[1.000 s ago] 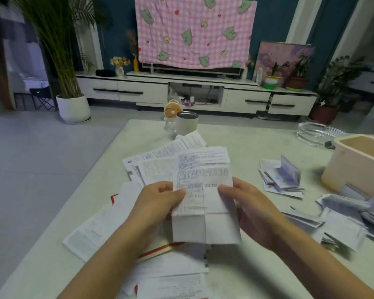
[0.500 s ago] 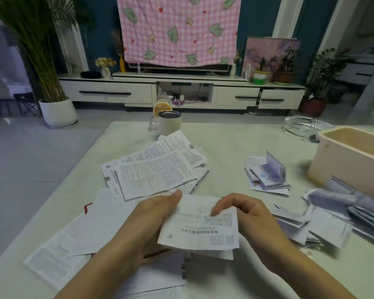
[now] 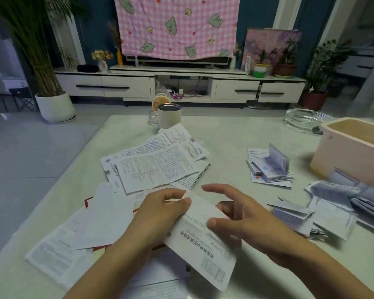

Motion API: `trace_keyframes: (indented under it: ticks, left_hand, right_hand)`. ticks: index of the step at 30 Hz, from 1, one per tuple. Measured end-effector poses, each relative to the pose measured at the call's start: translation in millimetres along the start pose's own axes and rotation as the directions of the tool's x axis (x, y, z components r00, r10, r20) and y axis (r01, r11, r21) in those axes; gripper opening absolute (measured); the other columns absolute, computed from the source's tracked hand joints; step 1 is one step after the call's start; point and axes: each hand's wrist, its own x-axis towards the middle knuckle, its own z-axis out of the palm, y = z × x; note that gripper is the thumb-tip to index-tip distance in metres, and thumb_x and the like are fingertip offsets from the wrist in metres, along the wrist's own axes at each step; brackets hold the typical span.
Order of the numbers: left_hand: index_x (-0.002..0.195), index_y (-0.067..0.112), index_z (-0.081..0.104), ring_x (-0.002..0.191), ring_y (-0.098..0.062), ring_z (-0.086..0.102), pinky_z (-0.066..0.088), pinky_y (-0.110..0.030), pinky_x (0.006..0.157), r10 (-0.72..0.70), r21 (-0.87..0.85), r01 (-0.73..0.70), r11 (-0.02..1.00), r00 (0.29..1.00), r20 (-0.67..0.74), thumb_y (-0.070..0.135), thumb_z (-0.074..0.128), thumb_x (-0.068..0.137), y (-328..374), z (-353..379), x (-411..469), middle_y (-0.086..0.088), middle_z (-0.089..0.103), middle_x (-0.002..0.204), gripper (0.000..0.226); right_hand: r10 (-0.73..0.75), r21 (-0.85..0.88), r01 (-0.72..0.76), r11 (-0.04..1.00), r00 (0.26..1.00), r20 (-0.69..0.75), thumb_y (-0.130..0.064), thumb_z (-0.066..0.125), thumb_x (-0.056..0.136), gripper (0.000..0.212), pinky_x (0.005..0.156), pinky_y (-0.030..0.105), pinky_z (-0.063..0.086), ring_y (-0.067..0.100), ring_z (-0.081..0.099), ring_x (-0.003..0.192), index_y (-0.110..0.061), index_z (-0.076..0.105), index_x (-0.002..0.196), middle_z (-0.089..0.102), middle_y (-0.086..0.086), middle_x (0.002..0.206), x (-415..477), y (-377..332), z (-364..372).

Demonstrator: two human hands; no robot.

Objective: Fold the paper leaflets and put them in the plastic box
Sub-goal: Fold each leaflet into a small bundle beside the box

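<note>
A folded white leaflet [image 3: 205,251] with printed text lies tilted low over the table's near middle. My left hand [image 3: 160,214] pinches its upper left edge between thumb and fingers. My right hand [image 3: 240,216] presses its thumb on the leaflet's top face, with the fingers spread above the far edge. Unfolded leaflets [image 3: 153,165] lie in a loose pile behind and to the left of my hands. Folded leaflets [image 3: 270,169] are stacked to the right. The cream plastic box [image 3: 352,154] stands open at the right edge.
More folded leaflets [image 3: 324,206] are heaped in front of the box. A white cup [image 3: 169,117] and a small fan stand at the table's far edge, a glass ashtray [image 3: 304,121] at the far right. The table [image 3: 235,139] drops off at the left.
The leaflet went from held upright and tall to folded down and short, then turned so it lies slanted. My right hand's fingers have lifted and spread. The view tilted down slightly.
</note>
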Motion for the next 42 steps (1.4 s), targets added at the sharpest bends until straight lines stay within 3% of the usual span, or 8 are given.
trace_keyframes:
  ticks: [5, 8, 11, 17, 22, 30, 36, 42]
  left_hand:
    - [0.114, 0.040, 0.051, 0.109, 0.005, 0.045, 0.036, -0.015, 0.095, 0.341, 0.381, -0.324, 0.866, 0.940, 0.026, 0.045, 0.061, 0.081, 2.3, 4.7, -3.5, 0.028, 0.047, 0.112, 0.034]
    - [0.112, 0.041, 0.055, 0.105, 0.015, 0.043, 0.030, 0.003, 0.084, 0.273, 0.409, -0.340, 0.847, 0.938, 0.215, 0.055, 0.065, 0.074, -1.1, 7.8, -3.7, 0.034, 0.048, 0.108, 0.042]
    - [0.094, 0.040, 0.064, 0.087, 0.011, 0.055, 0.042, -0.011, 0.076, 0.267, 0.353, -0.385, 0.853, 0.902, 0.339, 0.041, 0.060, 0.081, -6.4, 8.4, 0.2, 0.026, 0.064, 0.093, 0.014]
    - [0.097, 0.020, 0.065, 0.082, -0.017, 0.072, 0.054, -0.040, 0.082, 0.054, -0.010, -0.054, 0.999, 0.939, 0.339, 0.020, 0.046, 0.098, -0.1, 15.8, -8.6, 0.002, 0.074, 0.091, 0.019]
    - [0.097, 0.011, 0.065, 0.079, -0.026, 0.072, 0.058, -0.034, 0.069, -0.029, -0.121, 0.066, 0.990, 0.959, 0.283, 0.023, 0.042, 0.099, -0.4, 23.3, -8.6, -0.008, 0.074, 0.088, 0.026]
    - [0.089, 0.000, 0.063, 0.072, -0.023, 0.071, 0.058, -0.036, 0.077, -0.041, -0.266, 0.112, 0.958, 0.965, 0.259, 0.028, 0.041, 0.099, -0.7, 25.1, -8.2, -0.009, 0.073, 0.075, 0.036]
    - [0.098, 0.009, 0.066, 0.070, -0.019, 0.070, 0.057, -0.035, 0.075, 0.025, -0.095, -0.008, 0.995, 0.984, 0.176, 0.018, 0.040, 0.100, -9.0, 25.8, -4.6, -0.009, 0.073, 0.081, 0.028]
    - [0.086, 0.007, 0.065, 0.050, -0.015, 0.055, 0.045, -0.027, 0.055, 0.120, 0.078, -0.134, 0.988, 0.978, 0.173, 0.029, 0.044, 0.097, -9.1, 28.7, -8.1, -0.003, 0.063, 0.058, 0.032]
  right_hand:
    - [-0.118, 0.032, 0.130, 0.991, 0.963, -0.243, -0.001, 0.061, 0.086, 0.034, 0.062, 0.017, 0.049, 0.009, 0.064, 0.074, -0.026, 0.062, 0.110, 0.066, 0.005, 0.086, -0.9, 0.1, -0.4]
    - [-0.179, 0.081, 0.201, 0.976, 0.959, -0.220, 0.003, 0.056, 0.087, 0.029, 0.066, 0.015, 0.048, 0.008, 0.062, 0.075, -0.016, 0.062, 0.109, 0.069, 0.002, 0.079, -2.0, -0.5, 0.5]
    - [-0.199, 0.102, 0.228, 0.968, 0.951, -0.235, 0.005, 0.057, 0.086, 0.031, 0.069, 0.017, 0.049, 0.010, 0.062, 0.077, -0.015, 0.061, 0.110, 0.068, 0.008, 0.081, -3.1, -3.1, 0.7]
    - [-0.225, -0.099, 0.203, 0.974, 0.919, -0.323, -0.005, 0.071, 0.079, 0.034, 0.075, 0.020, 0.051, 0.005, 0.059, 0.086, -0.023, 0.062, 0.106, 0.064, -0.003, 0.100, -1.8, 0.3, -2.6]
    - [-0.275, -0.078, 0.266, 0.961, 0.883, -0.381, 0.002, 0.067, 0.079, 0.012, 0.057, 0.016, 0.045, 0.007, 0.056, 0.058, -0.008, 0.060, 0.080, 0.064, -0.002, 0.070, -0.9, 4.9, 1.0]
    - [-0.707, -0.774, 0.410, 0.483, 0.704, -0.069, -0.028, 0.057, 0.085, 0.012, 0.072, 0.017, 0.040, 0.008, 0.050, 0.081, -0.019, 0.065, 0.085, 0.056, -0.007, 0.086, 0.9, 23.5, 2.4]
    - [-0.553, -0.595, 0.294, 0.748, 0.771, -0.315, -0.043, 0.059, 0.086, 0.024, 0.072, 0.009, 0.038, 0.004, 0.051, 0.080, -0.029, 0.057, 0.105, 0.056, -0.012, 0.090, -1.7, 18.6, 7.3]
    - [-0.253, -0.262, 0.173, 0.950, 0.915, -0.315, -0.021, 0.068, 0.082, 0.019, 0.051, 0.019, 0.036, 0.006, 0.045, 0.049, -0.011, 0.058, 0.069, 0.054, -0.004, 0.052, -1.5, 15.3, 4.1]
